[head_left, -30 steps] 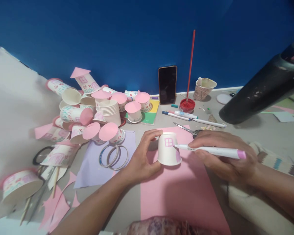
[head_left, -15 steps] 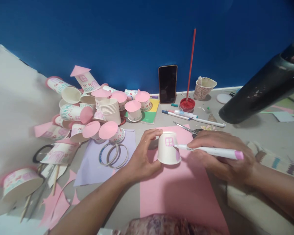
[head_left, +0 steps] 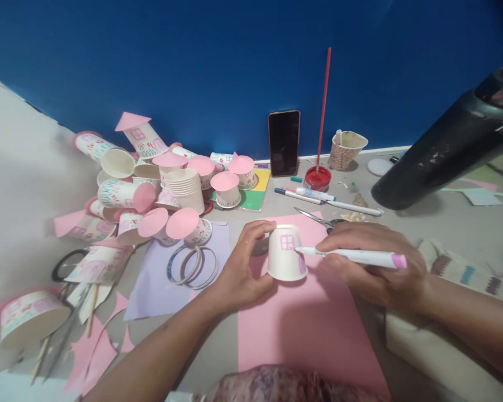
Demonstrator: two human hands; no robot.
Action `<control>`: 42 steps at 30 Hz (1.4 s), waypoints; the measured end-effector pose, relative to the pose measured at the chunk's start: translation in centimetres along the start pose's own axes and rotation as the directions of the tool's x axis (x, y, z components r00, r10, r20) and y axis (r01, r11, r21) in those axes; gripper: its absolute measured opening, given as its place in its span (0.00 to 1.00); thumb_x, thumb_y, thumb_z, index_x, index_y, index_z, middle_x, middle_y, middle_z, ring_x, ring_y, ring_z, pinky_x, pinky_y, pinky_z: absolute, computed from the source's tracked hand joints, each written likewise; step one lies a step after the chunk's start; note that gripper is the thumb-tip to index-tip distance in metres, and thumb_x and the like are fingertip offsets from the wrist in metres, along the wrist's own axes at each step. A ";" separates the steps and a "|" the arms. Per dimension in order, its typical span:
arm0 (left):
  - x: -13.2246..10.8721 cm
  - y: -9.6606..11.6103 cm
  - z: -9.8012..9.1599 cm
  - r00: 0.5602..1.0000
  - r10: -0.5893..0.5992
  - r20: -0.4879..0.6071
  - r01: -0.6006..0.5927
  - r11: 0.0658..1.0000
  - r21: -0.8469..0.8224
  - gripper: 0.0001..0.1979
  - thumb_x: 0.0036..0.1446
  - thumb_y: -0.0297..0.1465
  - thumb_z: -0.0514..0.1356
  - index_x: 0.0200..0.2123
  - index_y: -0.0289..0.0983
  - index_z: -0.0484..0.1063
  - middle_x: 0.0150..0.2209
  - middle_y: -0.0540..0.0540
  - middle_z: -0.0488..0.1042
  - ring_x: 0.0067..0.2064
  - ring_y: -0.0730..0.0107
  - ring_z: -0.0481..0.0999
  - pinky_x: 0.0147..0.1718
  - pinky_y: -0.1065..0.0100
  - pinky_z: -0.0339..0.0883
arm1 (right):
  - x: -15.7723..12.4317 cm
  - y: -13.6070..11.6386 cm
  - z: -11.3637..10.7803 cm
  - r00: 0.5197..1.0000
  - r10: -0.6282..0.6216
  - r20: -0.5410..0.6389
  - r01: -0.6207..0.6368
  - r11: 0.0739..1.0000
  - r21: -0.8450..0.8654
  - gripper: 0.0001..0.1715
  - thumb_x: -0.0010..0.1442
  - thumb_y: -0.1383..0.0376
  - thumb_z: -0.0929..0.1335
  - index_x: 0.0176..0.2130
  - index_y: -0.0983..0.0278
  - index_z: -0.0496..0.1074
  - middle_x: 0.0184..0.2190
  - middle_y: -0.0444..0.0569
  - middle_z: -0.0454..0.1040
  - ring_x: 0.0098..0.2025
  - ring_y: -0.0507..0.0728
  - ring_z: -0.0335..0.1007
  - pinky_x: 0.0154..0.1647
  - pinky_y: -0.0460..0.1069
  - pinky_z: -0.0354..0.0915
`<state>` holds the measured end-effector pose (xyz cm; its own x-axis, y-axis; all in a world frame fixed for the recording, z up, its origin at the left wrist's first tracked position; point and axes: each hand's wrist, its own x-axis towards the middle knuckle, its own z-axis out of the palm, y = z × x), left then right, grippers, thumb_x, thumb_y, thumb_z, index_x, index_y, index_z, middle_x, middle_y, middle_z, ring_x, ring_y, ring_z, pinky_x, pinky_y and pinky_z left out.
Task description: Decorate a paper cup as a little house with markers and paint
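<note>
An upturned white paper cup [head_left: 285,258] with a pink window drawn on it stands on a pink paper sheet [head_left: 310,329]. My left hand [head_left: 243,268] grips the cup from its left side, thumb at the top. My right hand [head_left: 373,265] holds a white marker with a pink end [head_left: 352,257], lying nearly level. Its tip touches the cup's side just below the window.
A heap of decorated paper cups with pink roofs [head_left: 151,178] fills the left. Tape rings [head_left: 193,265] lie on lilac paper. Scissors [head_left: 318,219], pens [head_left: 318,195], a phone [head_left: 284,143], a red lid with a stick [head_left: 318,177] and a dark cylinder [head_left: 444,151] stand behind.
The marker tip has moved slightly down along the cup's side; both hands stay where they were. The view has shifted a little.
</note>
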<state>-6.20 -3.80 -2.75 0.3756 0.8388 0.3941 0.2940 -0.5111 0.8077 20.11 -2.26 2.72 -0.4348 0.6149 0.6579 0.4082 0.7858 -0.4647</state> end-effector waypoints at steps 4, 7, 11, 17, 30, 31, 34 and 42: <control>0.0 0.0 0.0 1.000 -0.020 0.011 0.020 1.000 -0.009 0.40 0.52 0.19 0.63 0.67 0.47 0.62 0.63 0.39 0.67 0.69 0.49 0.67 0.65 0.46 0.67 | 0.9 -0.2 -0.5 0.998 -0.067 0.010 0.066 0.997 0.040 0.11 0.66 0.74 0.68 0.42 0.59 0.77 0.29 0.46 0.84 0.27 0.56 0.81 0.27 0.50 0.76; -0.1 0.0 0.0 1.000 -0.014 0.003 0.014 1.000 -0.027 0.40 0.51 0.19 0.63 0.66 0.47 0.62 0.63 0.39 0.66 0.69 0.49 0.67 0.65 0.46 0.66 | 0.8 -0.2 -0.5 0.998 -0.060 -0.007 0.060 0.997 0.046 0.12 0.65 0.74 0.68 0.42 0.59 0.77 0.29 0.46 0.84 0.26 0.57 0.81 0.25 0.51 0.75; 0.1 0.2 -0.1 1.000 -0.016 0.018 0.016 1.000 -0.008 0.40 0.51 0.19 0.62 0.67 0.47 0.62 0.63 0.39 0.66 0.69 0.49 0.66 0.65 0.48 0.66 | 0.8 -0.1 -0.5 1.000 -0.016 -0.015 0.018 0.996 0.093 0.14 0.66 0.75 0.68 0.42 0.56 0.76 0.30 0.46 0.84 0.28 0.58 0.82 0.28 0.51 0.76; 0.1 0.3 -0.2 1.000 -0.008 0.008 0.008 1.000 0.014 0.40 0.51 0.19 0.62 0.67 0.47 0.61 0.62 0.40 0.67 0.67 0.50 0.68 0.63 0.49 0.68 | 1.0 0.0 -0.6 0.999 -0.049 -0.020 0.051 0.992 0.117 0.12 0.66 0.74 0.68 0.43 0.58 0.77 0.29 0.45 0.84 0.27 0.56 0.81 0.28 0.49 0.75; 0.2 0.9 -0.4 1.000 0.018 0.004 -0.019 0.997 0.078 0.41 0.48 0.19 0.63 0.66 0.46 0.61 0.60 0.40 0.66 0.63 0.51 0.69 0.60 0.50 0.72 | 0.5 -0.1 0.2 0.997 -0.078 -0.025 0.080 0.995 0.064 0.09 0.68 0.72 0.69 0.43 0.60 0.78 0.29 0.47 0.84 0.28 0.56 0.82 0.28 0.49 0.75; 0.3 1.0 -0.4 1.000 0.021 0.008 -0.021 0.996 0.081 0.41 0.49 0.20 0.63 0.66 0.46 0.61 0.59 0.40 0.66 0.63 0.51 0.69 0.59 0.51 0.73 | 0.4 -0.1 0.3 0.997 -0.067 -0.026 0.069 0.996 0.061 0.09 0.68 0.72 0.69 0.43 0.60 0.78 0.29 0.47 0.84 0.28 0.56 0.82 0.28 0.49 0.75; 0.3 1.2 -0.4 0.999 0.027 0.021 -0.029 0.995 0.098 0.41 0.49 0.19 0.63 0.65 0.46 0.61 0.59 0.40 0.66 0.63 0.51 0.69 0.59 0.51 0.73 | 0.4 -0.1 0.2 0.997 -0.075 0.014 0.074 0.996 0.048 0.08 0.68 0.71 0.69 0.42 0.59 0.78 0.29 0.47 0.84 0.27 0.56 0.81 0.28 0.49 0.75; 0.3 1.1 -0.3 0.998 0.057 0.017 -0.059 0.987 0.148 0.41 0.48 0.19 0.63 0.65 0.45 0.60 0.58 0.39 0.65 0.62 0.50 0.69 0.59 0.49 0.73 | 0.8 -0.2 -0.4 0.987 -0.147 0.062 0.146 0.989 0.010 0.11 0.66 0.73 0.69 0.43 0.59 0.78 0.30 0.48 0.86 0.28 0.57 0.83 0.29 0.49 0.77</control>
<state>-6.04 -4.09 -1.58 0.4064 0.8051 0.4321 0.3980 -0.5817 0.7094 20.00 -1.94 3.51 -0.5388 0.4959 0.6811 0.3317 0.8680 -0.3695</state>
